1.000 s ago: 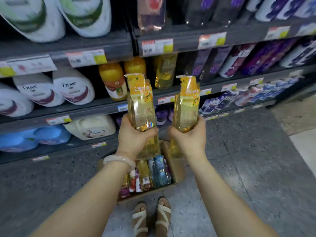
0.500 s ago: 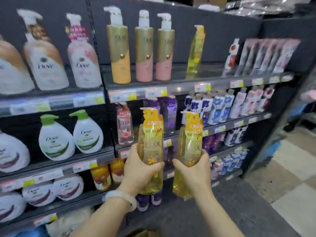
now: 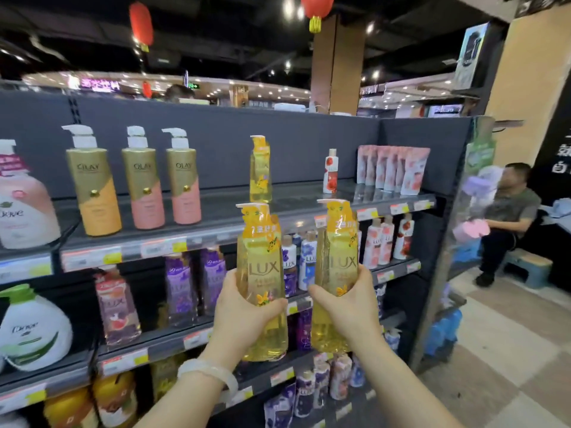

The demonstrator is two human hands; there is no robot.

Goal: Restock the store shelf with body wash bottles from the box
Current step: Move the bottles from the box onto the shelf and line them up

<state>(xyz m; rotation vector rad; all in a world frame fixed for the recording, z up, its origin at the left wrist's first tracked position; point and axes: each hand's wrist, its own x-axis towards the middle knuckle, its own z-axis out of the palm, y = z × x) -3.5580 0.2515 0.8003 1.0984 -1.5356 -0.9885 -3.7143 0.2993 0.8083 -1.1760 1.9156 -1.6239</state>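
Two yellow Lux body wash bottles are up in front of the shelving now. The left bottle [image 3: 262,282] sits upright in the left hand [image 3: 244,316], fingers and thumb wrapped round its lower half; the right bottle [image 3: 336,273] is held the same way by the right hand [image 3: 346,307], curled round its waist. They stand side by side, apart, pump heads level with the front edge of the top shelf [image 3: 216,239].

That's the change: a second ago both bottles were low, over the open box on the floor, and half a second ago they were level with the middle shelves. They've come right up and the box has dropped out of view, so picking is done and placing is at hand.

And there's the target, I'd say: a lone matching yellow bottle [image 3: 260,169] stands mid-shelf on the top tier, bare shelf on either side, well right of three Olay pump bottles [image 3: 140,180] and left of a small red-and-white bottle [image 3: 331,171]. Both should slot in beside it.

Further out, pink refill pouches [image 3: 392,168] fill the shelf's right end; the price tags are too blurred to read. A seated person [image 3: 506,220] waits beyond the end of the unit.
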